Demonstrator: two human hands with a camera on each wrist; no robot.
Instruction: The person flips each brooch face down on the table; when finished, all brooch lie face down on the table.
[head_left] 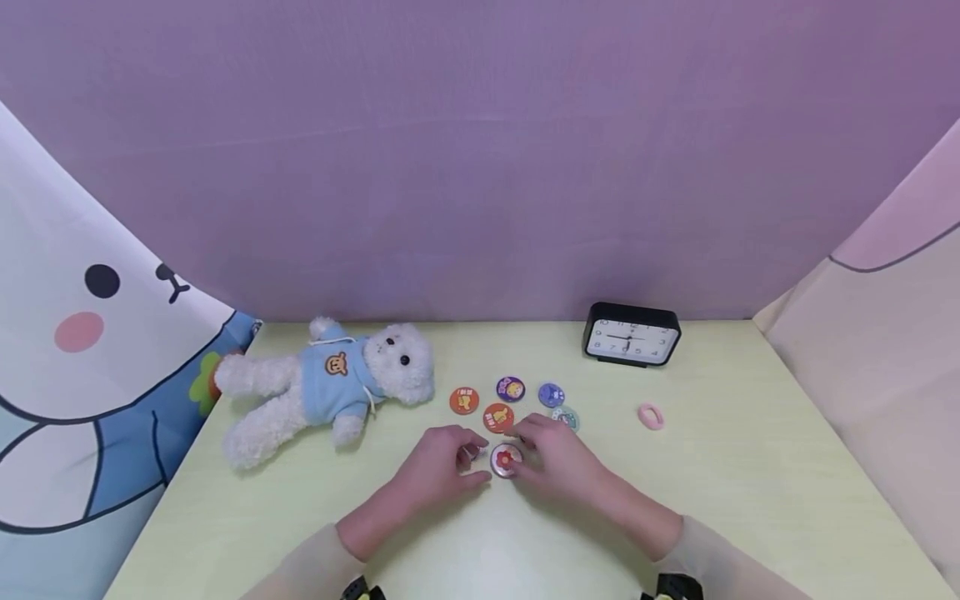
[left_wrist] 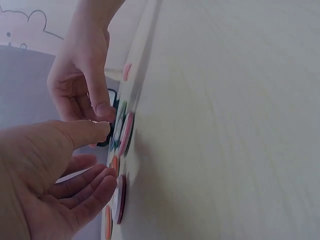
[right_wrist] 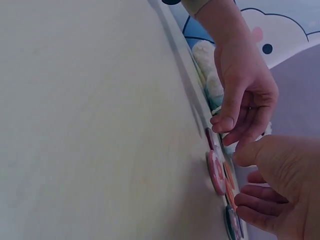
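Two hands hover close together over a group of round badges on the table. My left hand (head_left: 442,467) has loosely bent fingers with thumb and fingertips apart; it is partly over a dark-rimmed badge (left_wrist: 120,200), mostly hidden in the head view. Just right of it lies a white badge with a red flower (head_left: 504,459), between the two hands. My right hand (head_left: 558,458) has its thumb at that badge's right edge, fingers relaxed and spread from the thumb. In the right wrist view the flower badge (right_wrist: 217,172) lies on the table, outside any grasp.
Beyond the hands lie two orange badges (head_left: 464,400), a purple badge (head_left: 511,388), a blue badge (head_left: 551,394) and a green badge (head_left: 567,417). A white plush toy (head_left: 330,379) in a blue hoodie lies left. A black clock (head_left: 632,335) and pink hair tie (head_left: 651,417) are right.
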